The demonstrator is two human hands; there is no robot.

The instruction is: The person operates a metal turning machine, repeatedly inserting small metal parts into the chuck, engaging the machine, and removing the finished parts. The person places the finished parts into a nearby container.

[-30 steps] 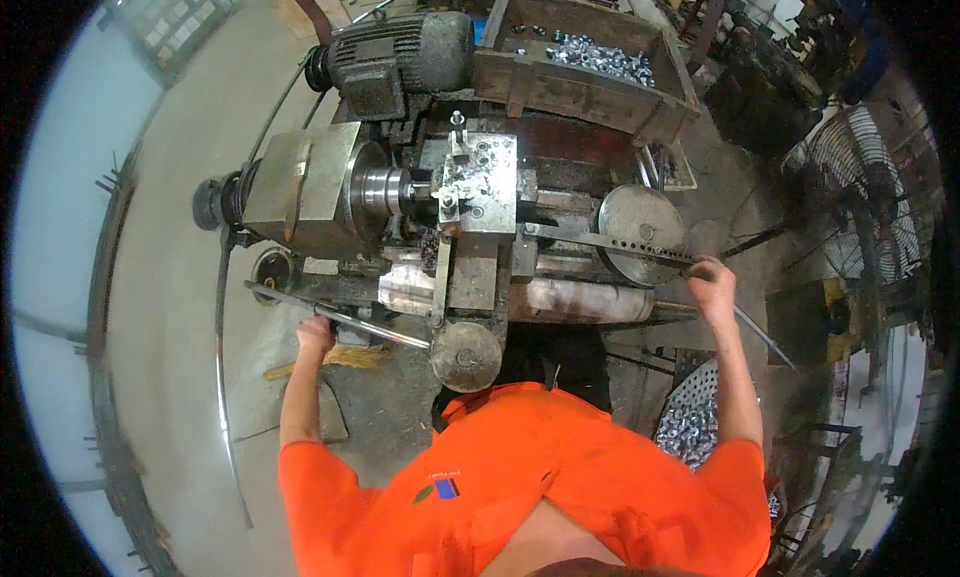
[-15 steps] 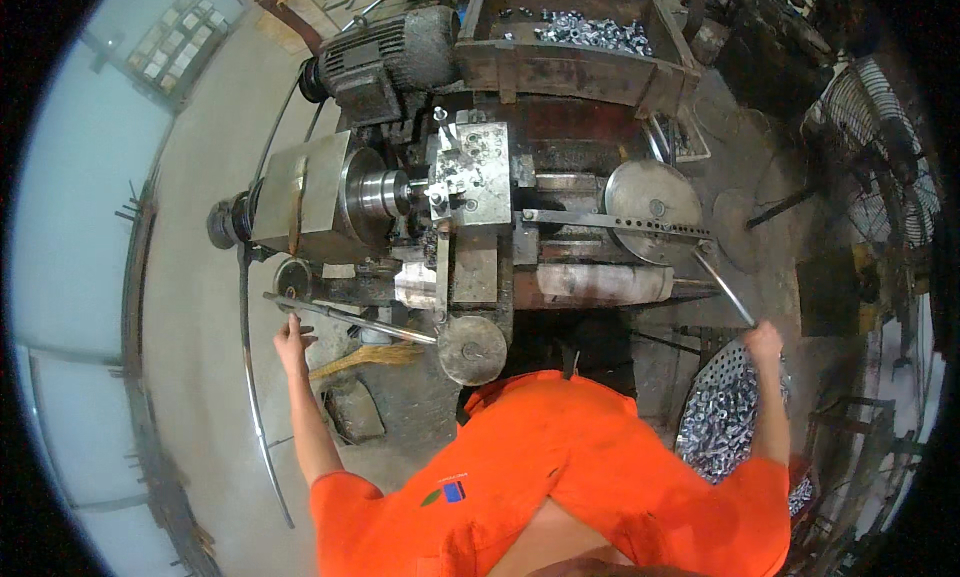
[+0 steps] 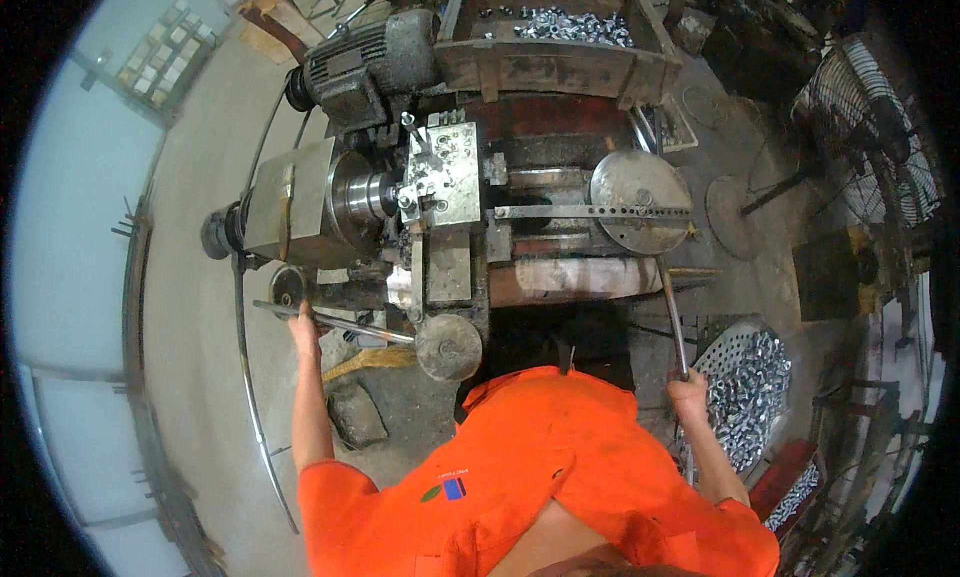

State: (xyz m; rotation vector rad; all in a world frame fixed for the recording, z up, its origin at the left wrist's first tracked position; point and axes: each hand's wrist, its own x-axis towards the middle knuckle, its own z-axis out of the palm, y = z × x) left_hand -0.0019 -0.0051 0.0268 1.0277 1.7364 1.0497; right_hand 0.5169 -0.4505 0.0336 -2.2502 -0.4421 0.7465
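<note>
I stand at a grimy metal lathe (image 3: 440, 207) and wear an orange shirt. My left hand (image 3: 303, 324) grips a long steel lever bar (image 3: 350, 322) that runs rightward to a round hub (image 3: 448, 346) at the machine's front. My right hand (image 3: 688, 387) is closed on the lower end of another steel lever (image 3: 673, 317) that rises to a round perforated disc (image 3: 640, 202) on the lathe's right side. A square tool block (image 3: 445, 172) sits beside the chuck (image 3: 362, 192).
A wooden bin of shiny metal parts (image 3: 555, 27) tops the machine, with an electric motor (image 3: 370, 57) to its left. A perforated tray of small silver pieces (image 3: 745, 382) stands by my right arm. A fan (image 3: 870, 127) is at the right.
My right hand has pulled its lever down and toward me, from high at the right to near my side. My left hand stayed on its bar. The view shifted lower over the machine.
</note>
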